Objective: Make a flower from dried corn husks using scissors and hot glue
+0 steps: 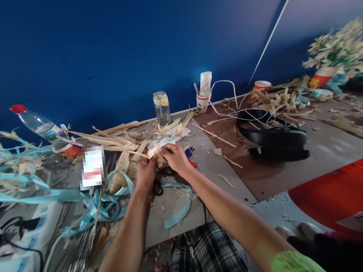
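Observation:
My left hand [146, 171] and my right hand [175, 157] are both stretched out over the table and closed in a pinch on a small piece of pale dried husk [157, 149]. The two hands almost touch. A strip of husk sticks out to the left from between my left fingers. Under my wrists lie light-blue ribbon [108, 203] and dark scissors [157, 186], partly hidden by my left hand. More husk strips [116, 139] are heaped just beyond my hands.
A glass jar [161, 107], a paper cup with tissue [204, 98], a red-capped water bottle [37, 122] and a second cup [261, 86] stand along the blue wall. A black headset with white cable [271, 136] lies right. A power strip [14, 255] sits at left.

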`<state>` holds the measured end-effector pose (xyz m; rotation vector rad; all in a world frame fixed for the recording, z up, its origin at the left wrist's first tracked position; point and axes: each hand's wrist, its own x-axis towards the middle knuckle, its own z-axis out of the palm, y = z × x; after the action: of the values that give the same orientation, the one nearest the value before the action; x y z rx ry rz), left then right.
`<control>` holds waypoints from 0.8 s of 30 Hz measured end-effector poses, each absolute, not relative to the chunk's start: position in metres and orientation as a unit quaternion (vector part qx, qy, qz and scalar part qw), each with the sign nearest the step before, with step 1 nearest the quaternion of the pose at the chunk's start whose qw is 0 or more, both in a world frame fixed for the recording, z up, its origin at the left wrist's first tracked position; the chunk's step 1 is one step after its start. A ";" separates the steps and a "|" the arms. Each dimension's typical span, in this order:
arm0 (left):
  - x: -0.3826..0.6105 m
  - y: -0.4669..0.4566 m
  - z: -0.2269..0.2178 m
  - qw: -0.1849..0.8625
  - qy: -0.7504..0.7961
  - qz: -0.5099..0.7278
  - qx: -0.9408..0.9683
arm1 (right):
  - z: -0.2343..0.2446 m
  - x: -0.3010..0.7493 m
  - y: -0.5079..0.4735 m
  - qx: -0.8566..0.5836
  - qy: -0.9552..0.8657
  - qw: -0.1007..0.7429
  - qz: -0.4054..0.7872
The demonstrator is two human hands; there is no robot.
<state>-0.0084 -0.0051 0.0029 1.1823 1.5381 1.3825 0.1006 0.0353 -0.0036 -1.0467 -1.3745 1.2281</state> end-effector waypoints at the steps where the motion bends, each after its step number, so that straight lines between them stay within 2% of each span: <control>1: -0.008 -0.005 0.002 0.370 0.601 0.538 0.460 | -0.003 0.102 0.036 -0.433 -0.570 0.483 0.505; 3: -0.009 -0.005 0.002 0.364 0.608 0.534 0.461 | -0.002 0.104 0.036 -0.456 -0.601 0.467 0.461; 7: -0.009 -0.004 0.001 0.346 0.620 0.519 0.476 | 0.001 0.108 0.033 -0.509 -0.693 0.419 0.292; 10: -0.009 -0.004 0.001 0.346 0.617 0.511 0.488 | 0.001 0.109 0.033 -0.518 -0.734 0.378 0.223; 16: -0.008 -0.003 -0.001 0.375 0.594 0.517 0.489 | 0.004 0.112 0.035 -0.512 -0.739 0.371 0.233; 24: -0.015 0.001 -0.010 0.391 0.582 0.549 0.455 | 0.006 0.122 0.040 -0.488 -0.692 0.453 0.278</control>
<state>-0.0146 0.0008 -0.0099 1.1549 1.4791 1.3938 0.1219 0.0400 0.0055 -1.2049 -1.7098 0.6877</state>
